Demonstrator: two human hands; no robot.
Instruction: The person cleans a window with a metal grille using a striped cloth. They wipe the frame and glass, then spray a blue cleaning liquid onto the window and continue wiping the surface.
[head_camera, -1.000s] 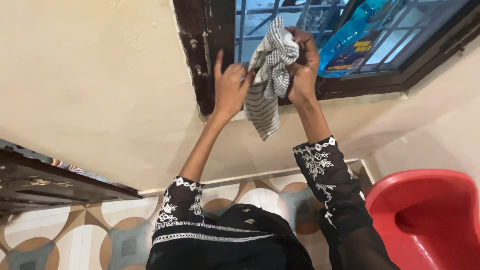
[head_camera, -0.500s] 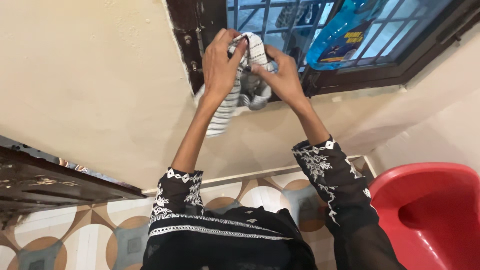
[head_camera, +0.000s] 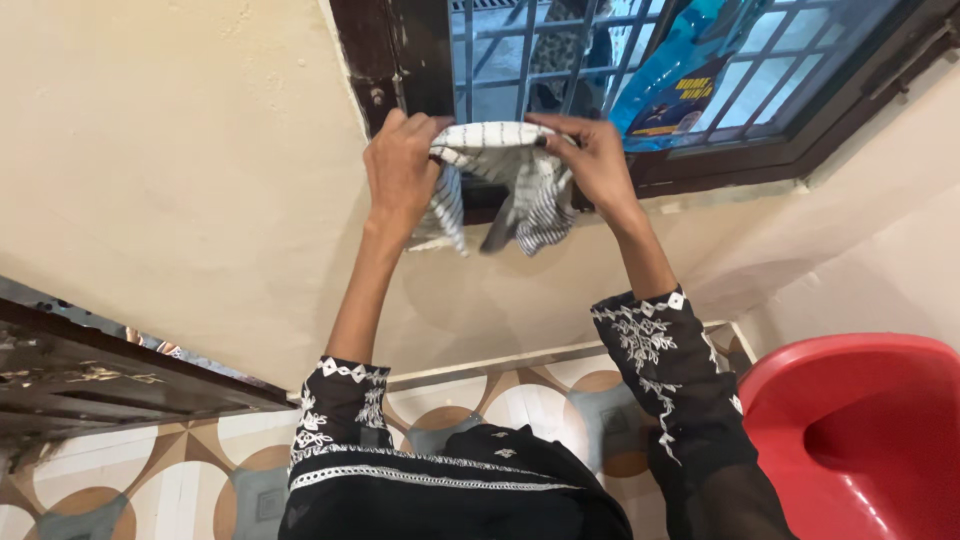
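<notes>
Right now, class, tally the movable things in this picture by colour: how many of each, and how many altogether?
White with dark stripes: 1, the cloth, held in both hands
Blue: 1, the bottle behind the window grille
Red: 1, the tub
Total: 3

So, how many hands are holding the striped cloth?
2. The left hand grips the left end of the cloth, and the right hand grips the right end, both in front of the window grille. No other hand is visible.
</notes>
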